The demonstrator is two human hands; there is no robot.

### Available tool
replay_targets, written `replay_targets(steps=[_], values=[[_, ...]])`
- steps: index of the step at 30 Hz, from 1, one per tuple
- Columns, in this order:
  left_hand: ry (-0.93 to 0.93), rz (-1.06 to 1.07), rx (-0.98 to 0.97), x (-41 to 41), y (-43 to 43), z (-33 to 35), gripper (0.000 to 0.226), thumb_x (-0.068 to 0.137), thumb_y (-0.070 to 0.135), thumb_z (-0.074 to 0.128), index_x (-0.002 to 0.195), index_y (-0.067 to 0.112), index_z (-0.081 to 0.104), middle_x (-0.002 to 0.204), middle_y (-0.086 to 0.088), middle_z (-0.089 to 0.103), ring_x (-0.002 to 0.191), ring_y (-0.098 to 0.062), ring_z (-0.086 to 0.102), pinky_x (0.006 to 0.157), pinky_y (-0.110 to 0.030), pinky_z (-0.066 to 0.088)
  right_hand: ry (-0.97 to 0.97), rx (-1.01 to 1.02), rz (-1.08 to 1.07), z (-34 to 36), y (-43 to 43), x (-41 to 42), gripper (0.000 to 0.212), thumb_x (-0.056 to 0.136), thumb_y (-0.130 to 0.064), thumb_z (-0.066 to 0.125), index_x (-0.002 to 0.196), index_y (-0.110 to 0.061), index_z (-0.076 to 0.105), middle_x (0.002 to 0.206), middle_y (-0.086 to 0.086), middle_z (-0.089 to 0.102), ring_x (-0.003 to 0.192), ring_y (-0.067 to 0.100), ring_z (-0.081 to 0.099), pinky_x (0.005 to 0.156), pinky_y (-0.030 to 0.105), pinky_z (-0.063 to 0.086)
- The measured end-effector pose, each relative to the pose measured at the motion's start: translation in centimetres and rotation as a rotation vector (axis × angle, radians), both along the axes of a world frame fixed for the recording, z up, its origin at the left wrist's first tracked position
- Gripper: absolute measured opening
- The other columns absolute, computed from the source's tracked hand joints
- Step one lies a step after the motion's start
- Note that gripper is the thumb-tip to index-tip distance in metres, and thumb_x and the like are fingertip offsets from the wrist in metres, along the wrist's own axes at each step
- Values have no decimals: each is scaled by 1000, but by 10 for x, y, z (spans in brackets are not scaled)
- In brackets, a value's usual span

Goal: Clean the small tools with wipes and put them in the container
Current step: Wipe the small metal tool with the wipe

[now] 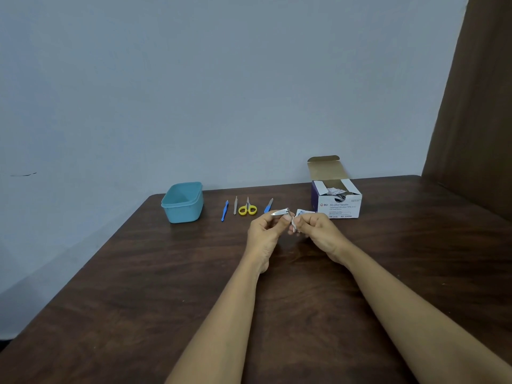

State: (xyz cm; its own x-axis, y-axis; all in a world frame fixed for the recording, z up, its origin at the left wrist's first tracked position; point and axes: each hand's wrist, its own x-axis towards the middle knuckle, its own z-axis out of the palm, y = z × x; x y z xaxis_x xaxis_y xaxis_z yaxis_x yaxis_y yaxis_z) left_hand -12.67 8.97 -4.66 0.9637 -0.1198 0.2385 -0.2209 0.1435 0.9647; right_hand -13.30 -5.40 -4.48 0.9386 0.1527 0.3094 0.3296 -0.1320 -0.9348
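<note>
A small silver metal nail clipper (280, 212) is pinched by the left hand (266, 231); a white wipe (295, 223) is pinched by the right hand (318, 231).

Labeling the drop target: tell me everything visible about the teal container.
The teal container is a rectangular tub, plastic by its look, with rounded corners and a thick rim. Lidless and upright; the inside that shows is empty. It stands near the far edge of the table, left of the row of tools, touching nothing else.

Teal container (182, 213), upright. Right of it, in a row: blue pick (224, 210), metal file (235, 205), yellow scissors (248, 209), blue-handled file (268, 205); farther right, raised silver clipper (279, 212) against white wipe (294, 224).
</note>
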Motion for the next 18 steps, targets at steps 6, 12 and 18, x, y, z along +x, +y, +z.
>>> replay_targets(steps=[6, 12, 18], values=[[30, 16, 29, 1, 2, 0, 23, 89, 19, 67, 108, 6, 70, 57, 19, 59, 53, 7, 51, 62, -13, 41, 28, 94, 16, -3, -3, 8, 13, 89, -5, 62, 77, -5, 66, 74, -4, 65, 74, -3, 59, 75, 10, 44], [42, 7, 11, 0, 1, 2, 20, 90, 15, 66, 107, 7, 69, 59, 18, 63, 53, 8, 52, 60, -11, 42, -8, 80, -27, -5, 1, 8, 22, 92, -18, 59, 73, -11, 67, 77, -1, 64, 79, 2, 59, 80, 10, 43], [70, 15, -20, 1, 2, 1, 13, 87, 20, 69, 100, 17, 72, 77, 11, 67, 57, 6, 52, 64, -17, 41, 18, 124, 10, -4, -2, 8, 9, 89, -7, 63, 80, -7, 66, 75, 1, 68, 84, 2, 65, 80, 10, 46]])
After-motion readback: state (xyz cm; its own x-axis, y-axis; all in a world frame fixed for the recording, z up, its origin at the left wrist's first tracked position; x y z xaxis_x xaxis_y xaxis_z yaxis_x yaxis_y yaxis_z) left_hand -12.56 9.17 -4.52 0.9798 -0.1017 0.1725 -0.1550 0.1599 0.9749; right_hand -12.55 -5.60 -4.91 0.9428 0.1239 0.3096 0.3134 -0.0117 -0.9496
